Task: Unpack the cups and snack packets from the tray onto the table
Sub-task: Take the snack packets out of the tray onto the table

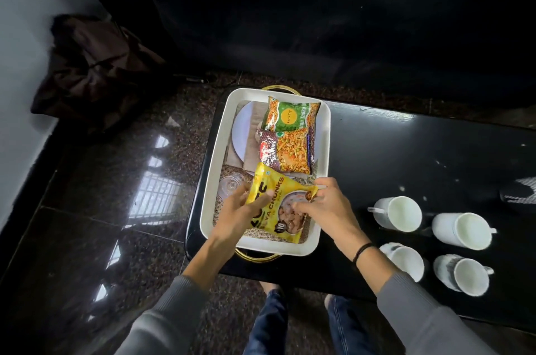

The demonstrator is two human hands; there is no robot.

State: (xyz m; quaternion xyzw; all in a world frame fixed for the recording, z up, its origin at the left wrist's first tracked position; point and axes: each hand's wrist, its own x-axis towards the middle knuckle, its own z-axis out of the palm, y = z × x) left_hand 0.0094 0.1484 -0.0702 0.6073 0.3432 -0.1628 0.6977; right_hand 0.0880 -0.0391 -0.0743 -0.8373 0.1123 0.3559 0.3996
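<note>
A white tray [216, 151] with gold handles stands on the left end of the black table [406, 157]. Inside lie a green snack packet [290, 116] at the far end, a maroon-and-orange mixture packet [285, 150] in the middle and a yellow soya chunks packet [278, 203] at the near end. My left hand [240, 212] grips the yellow packet's left edge and my right hand [324, 203] pinches its right corner. Several white cups stand on the table to the right of the tray, among them one nearest the tray [398, 214] and one at the far right [464, 231].
A white plate [242, 134], folded cloth and a clear glass item [230, 185] lie in the tray under the packets. A dark bag [95, 70] sits on the floor against the wall at left. My legs are below the table's near edge.
</note>
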